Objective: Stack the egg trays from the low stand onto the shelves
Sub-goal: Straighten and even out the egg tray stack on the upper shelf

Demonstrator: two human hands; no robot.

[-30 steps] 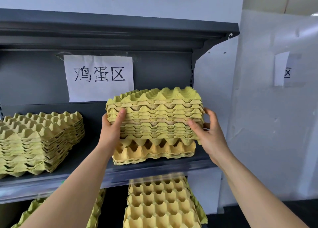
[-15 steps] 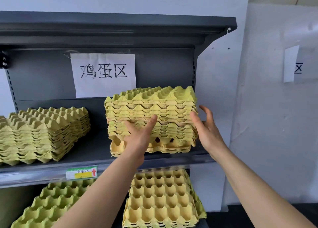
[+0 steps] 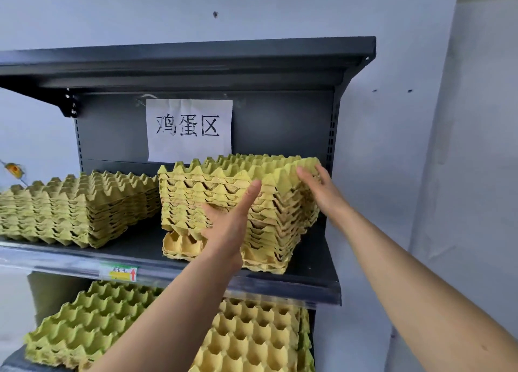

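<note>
Pressing flat on the front face of the stack of egg trays (image 3: 193, 195), the left hand (image 3: 228, 220) has its fingers straight and together, clamped on nothing. The right hand (image 3: 322, 192) is likewise unclenched, its straight fingers lying against the stack's upper right corner. The stack sits at the right end of the middle shelf (image 3: 311, 270), turned a little askew to the front edge. Its paler bottom trays poke out toward that edge.

Moulded pulp like this is probably light and fairly stiff as a nested pile. The rims would crush or tear easily, though, and loose trays could slide off one another. A pile is best taken with both palms low on opposite sides, fingers hooked under the lowest tray. For squaring it up, flat pushes on the sides should do.

A second stack (image 3: 78, 209) fills the left part of the same shelf, close beside the first, so there is little room to shift leftward. The back panel carries a paper sign (image 3: 189, 130), and the top shelf (image 3: 196, 60) limits the height. More trays (image 3: 92, 324) lie on the shelf below. A price label (image 3: 123, 272) is stuck on the front edge.
</note>
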